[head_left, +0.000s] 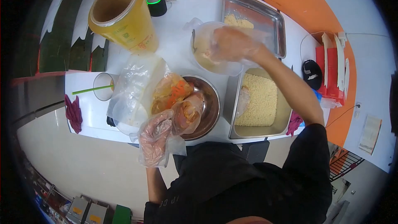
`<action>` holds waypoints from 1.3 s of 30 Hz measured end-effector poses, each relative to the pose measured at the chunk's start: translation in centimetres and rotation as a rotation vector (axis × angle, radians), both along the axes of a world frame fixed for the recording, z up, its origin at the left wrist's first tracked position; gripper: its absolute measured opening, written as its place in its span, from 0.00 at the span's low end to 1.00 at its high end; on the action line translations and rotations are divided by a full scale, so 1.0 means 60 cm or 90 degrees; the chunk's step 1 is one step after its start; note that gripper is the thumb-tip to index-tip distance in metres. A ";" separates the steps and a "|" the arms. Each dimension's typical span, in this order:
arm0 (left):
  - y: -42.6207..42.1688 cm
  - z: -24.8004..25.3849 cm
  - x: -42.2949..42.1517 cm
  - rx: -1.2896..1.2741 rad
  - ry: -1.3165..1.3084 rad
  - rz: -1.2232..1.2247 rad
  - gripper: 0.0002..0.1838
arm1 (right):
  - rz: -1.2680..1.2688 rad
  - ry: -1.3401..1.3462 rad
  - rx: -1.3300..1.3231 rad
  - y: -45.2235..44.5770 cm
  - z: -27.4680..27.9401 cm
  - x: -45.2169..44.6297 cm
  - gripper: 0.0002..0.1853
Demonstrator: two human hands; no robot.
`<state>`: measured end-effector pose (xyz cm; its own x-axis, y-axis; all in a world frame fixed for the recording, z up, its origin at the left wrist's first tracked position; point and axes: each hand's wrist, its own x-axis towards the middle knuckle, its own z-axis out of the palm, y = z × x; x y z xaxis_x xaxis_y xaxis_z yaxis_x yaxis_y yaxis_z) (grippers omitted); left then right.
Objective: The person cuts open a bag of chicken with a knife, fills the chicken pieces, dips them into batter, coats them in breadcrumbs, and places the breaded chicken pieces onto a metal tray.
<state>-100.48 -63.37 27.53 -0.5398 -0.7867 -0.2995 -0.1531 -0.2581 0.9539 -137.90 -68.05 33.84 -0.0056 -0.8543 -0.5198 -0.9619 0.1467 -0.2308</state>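
Observation:
My left hand (155, 139), in a clear plastic glove, is closed at the near-left rim of a steel bowl (212, 112). It is at the edge of a clear bag with pieces of raw meat (187, 114). Another clear bag (172, 91) with orange-marinated meat leans over the bowl. My right hand (234, 43), gloved and blurred, is over a white round tub (228, 67) holding pale liquid; its fingers are smeared. Right of the bowl is a deep steel pan (259, 130) of pale crumbs (259, 99), with a whitish piece (243, 101) at its left side.
A large yellow film roll (124, 16) and a black device (156, 3) stand at the back left. A steel tray (265, 12) with crumbs lies behind the tub. At the left is a cup (103, 87) with a green straw. Red boxes (329, 72) stand at the right.

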 end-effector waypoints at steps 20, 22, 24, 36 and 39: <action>-0.013 0.021 -0.013 0.050 0.026 0.020 0.14 | 0.074 0.122 -0.147 0.007 -0.164 -0.014 0.11; -0.013 0.022 -0.015 0.073 0.020 0.017 0.14 | 0.105 0.087 -0.176 0.027 -0.178 -0.020 0.10; -0.016 0.023 -0.015 0.065 0.007 -0.006 0.14 | 0.119 0.080 -0.129 0.028 -0.158 -0.003 0.10; -0.017 0.015 -0.009 0.009 0.017 -0.025 0.14 | -0.005 0.064 -0.091 0.013 -0.125 0.006 0.18; -0.019 0.018 -0.008 0.021 0.011 -0.022 0.15 | -0.058 0.048 -0.074 0.006 -0.076 0.018 0.21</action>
